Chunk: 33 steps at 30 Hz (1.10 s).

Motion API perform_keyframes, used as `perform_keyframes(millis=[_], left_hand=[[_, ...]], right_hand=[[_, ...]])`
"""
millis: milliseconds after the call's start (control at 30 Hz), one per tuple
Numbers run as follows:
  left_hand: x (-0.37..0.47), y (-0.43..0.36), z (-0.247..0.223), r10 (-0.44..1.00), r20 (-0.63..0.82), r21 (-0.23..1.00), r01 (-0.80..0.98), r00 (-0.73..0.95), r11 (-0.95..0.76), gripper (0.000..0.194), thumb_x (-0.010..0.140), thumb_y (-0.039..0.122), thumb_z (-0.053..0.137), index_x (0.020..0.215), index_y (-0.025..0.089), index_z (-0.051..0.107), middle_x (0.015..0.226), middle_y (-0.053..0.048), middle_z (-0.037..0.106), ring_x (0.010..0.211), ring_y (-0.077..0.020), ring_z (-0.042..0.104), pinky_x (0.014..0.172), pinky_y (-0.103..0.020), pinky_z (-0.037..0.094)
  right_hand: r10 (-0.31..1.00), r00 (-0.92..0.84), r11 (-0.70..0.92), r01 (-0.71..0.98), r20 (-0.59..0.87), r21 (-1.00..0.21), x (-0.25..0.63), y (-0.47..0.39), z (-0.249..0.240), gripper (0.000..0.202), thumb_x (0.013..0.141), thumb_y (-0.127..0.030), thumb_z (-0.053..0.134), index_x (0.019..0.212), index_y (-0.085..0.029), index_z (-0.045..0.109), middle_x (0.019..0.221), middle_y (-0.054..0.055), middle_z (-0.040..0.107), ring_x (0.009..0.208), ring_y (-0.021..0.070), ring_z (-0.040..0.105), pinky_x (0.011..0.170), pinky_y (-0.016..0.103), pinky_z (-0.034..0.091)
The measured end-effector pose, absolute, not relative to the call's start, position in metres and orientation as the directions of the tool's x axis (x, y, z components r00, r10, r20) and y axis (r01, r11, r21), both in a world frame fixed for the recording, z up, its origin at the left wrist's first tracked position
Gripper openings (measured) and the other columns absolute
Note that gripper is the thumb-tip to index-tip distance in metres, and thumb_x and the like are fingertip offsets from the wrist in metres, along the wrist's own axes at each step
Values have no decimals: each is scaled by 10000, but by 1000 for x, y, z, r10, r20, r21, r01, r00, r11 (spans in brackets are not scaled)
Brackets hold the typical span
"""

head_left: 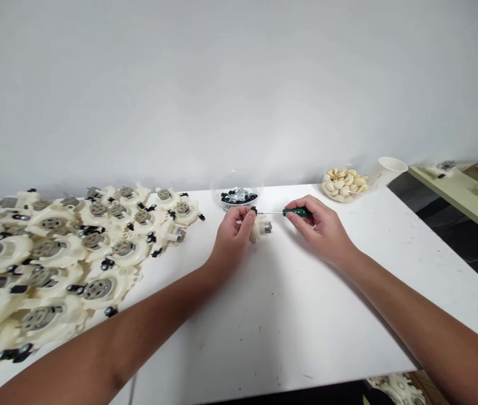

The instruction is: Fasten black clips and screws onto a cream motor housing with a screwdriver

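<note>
With the left hand (234, 229), we are holding a cream housing (257, 230) over the middle of the tabletop (306, 315), between the two forearms. Here the grip is forming a narrow pinch, with thumb and fingers closing on the left side of the housing. A small metal motor (267, 227) is projecting from its right side, and a black fitting (254, 210) is sitting at the left fingertips.

With the right hand (318, 228), we are holding a screwdriver (296, 212) by its green handle. This grip is wrapping the handle, thumb against the near side. The shaft is lying nearly level and pointing left toward the black fitting; we are not managing to tell whether the tip is touching it.

Just behind the left hand, a clear bowl (215, 190) is containing black and silvery small parts (239, 196). Behind the right hand, a second clear bowl is holding cream curved pieces (345, 184), and a white cup (384, 175) is leaning at an angle beside it.

To our left, many motor-fitted housings (53, 247) are covering the tabletop in crowded rows. To our right, more pale units are resting on a greenish shelf (462, 194).
</note>
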State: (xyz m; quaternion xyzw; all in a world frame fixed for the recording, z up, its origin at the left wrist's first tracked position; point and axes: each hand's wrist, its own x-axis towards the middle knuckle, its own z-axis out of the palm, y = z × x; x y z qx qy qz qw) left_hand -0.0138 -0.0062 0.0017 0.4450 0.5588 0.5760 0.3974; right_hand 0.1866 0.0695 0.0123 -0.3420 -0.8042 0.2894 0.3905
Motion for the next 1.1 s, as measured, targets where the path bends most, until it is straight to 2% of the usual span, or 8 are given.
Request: perform_keyframes(millis=[233,467,567,733,833,900,1000,1100], left_hand=[[-15,-7,3,958,47,999,36,-283,-38,221,989,400,588,993,180,612,722,25,593,632,-123,553,611,-231,463],[-18,-6,2,956,28,1000,14,-290,-25,266,956,432,650,1006,170,650,775,8,637,664,-128,581,637,-236,485],[-18,-7,2,964,27,1000,14,-264,-24,272,963,440,645,1012,173,645,754,10,637,660,-130,585,647,-238,488],[-17,-7,0,971,37,999,11,-237,-35,296,955,471,651,1031,184,640,783,6,635,678,-132,584,632,-231,472],[-18,-6,-2,968,42,999,19,-249,-39,290,962,473,637,1016,188,633,761,11,631,668,-135,582,624,-231,469],[-18,-5,-4,963,45,999,29,-267,-39,292,961,475,636,1009,187,637,770,10,634,679,-135,581,633,-230,470],[-19,-5,-5,957,45,999,18,-286,-42,299,951,474,649,1026,184,648,811,6,634,687,-127,566,630,-223,461],[-19,-5,-6,954,45,999,14,-295,-43,316,938,481,666,1039,182,661,800,5,636,672,-128,564,614,-225,457]], right_hand=[[747,-458,646,325,483,-691,187,68,14,77,974,-250,651,1039,-229,685,923,29,640,751,162,558,632,309,434],[775,-457,609,355,437,-709,190,66,18,98,973,-309,664,982,-230,721,913,26,722,783,168,628,662,292,476],[805,-451,568,404,384,-717,191,65,20,168,980,-371,653,932,-228,726,810,2,708,644,137,552,593,288,416],[842,-464,504,490,276,-712,193,63,19,326,1002,-464,587,803,-213,646,611,-37,530,524,111,381,516,286,304],[804,-525,535,435,279,-724,192,63,20,158,965,-392,648,984,-236,635,675,-43,553,545,115,412,539,275,349],[772,-554,567,380,311,-731,193,65,21,153,944,-324,669,1061,-244,613,792,-17,608,597,128,463,552,272,383],[706,-577,658,318,411,-683,194,69,25,90,953,-276,653,1032,-237,636,937,37,645,720,161,543,591,287,434],[638,-587,741,293,499,-604,196,73,28,87,967,-270,652,1046,-244,679,963,61,674,782,192,582,634,321,464]])
